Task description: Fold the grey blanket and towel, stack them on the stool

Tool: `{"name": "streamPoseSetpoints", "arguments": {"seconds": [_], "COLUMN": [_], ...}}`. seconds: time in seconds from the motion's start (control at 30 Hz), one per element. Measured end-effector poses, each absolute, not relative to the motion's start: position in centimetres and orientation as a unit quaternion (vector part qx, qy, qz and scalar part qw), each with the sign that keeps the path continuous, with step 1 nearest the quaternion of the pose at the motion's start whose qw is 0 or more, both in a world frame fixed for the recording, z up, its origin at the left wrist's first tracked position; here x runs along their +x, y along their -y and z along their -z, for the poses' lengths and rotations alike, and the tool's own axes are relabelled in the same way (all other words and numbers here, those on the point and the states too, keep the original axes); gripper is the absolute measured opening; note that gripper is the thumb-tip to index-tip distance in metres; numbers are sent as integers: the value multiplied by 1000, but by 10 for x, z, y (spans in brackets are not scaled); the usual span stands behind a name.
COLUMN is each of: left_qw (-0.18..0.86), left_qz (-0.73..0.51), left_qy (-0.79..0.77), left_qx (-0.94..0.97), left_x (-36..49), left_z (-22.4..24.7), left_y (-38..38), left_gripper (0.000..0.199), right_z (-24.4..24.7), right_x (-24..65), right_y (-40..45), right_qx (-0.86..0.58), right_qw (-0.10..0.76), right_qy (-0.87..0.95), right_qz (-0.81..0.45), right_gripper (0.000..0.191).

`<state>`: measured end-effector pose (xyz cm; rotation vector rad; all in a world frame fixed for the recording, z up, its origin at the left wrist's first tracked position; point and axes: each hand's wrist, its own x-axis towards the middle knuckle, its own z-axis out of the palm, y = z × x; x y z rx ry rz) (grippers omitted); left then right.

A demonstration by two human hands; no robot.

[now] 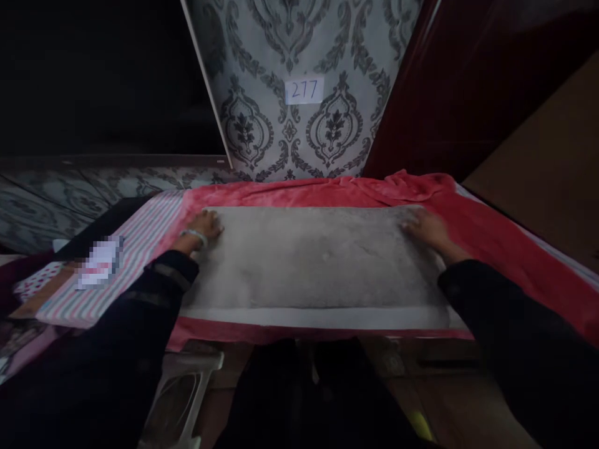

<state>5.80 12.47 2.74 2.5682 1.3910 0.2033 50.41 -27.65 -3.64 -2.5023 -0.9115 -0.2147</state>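
Observation:
A flat grey rectangular sheet, perhaps cloth (pixel 309 259), lies spread on a red blanket (pixel 285 194). A whitish strip (pixel 318 318) shows along its near edge. My left hand (pixel 206 227), with a pale band at the wrist, rests at the sheet's far left corner, fingers pointing inward over it. At the far right corner my right hand (pixel 427 231) touches the sheet, its fingers stretched to the left. Both hands are somewhat blurred, and whether the thumbs reach under the edge is hidden.
Striped fabric (pixel 135 249) lies left, with a blurred-out object (pixel 100 262) on it. A dark screen (pixel 107 81) stands behind at left, a dark red panel (pixel 449 81) at right. A paper marked 277 (pixel 304 90) is on the wall. A white plastic stool (pixel 196 393) stands below.

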Motion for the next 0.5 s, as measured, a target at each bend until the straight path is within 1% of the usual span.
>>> {"name": "streamPoseSetpoints", "arguments": {"seconds": [0.07,0.1,0.2,0.27,0.37,0.5], "left_qw": [100,87,59,62,64,27], "left_qz": [-49,-49,-40,-20,-13,-69], "left_qy": [-473,-472,-474,-469,-447,-437], "left_qx": [874,876,878,881,892,897], "left_x": [48,40,13,-6,-36,-88], "left_z": [13,27,46,45,42,59], "left_y": [-125,-127,-139,-144,-139,-125], "left_gripper": [54,55,62,68,75,76], "right_z": [78,94,122,127,120,98], "right_x": [498,496,496,496,485,466], "right_y": [298,312,355,379,405,425], "right_qx": [-916,-917,-925,-933,-939,-950], "right_qw": [208,198,185,193,208,240], "right_qy": [339,344,328,302,272,202], "right_qz": [46,46,42,33,33,-5], "right_gripper": [45,46,50,52,53,48]}}
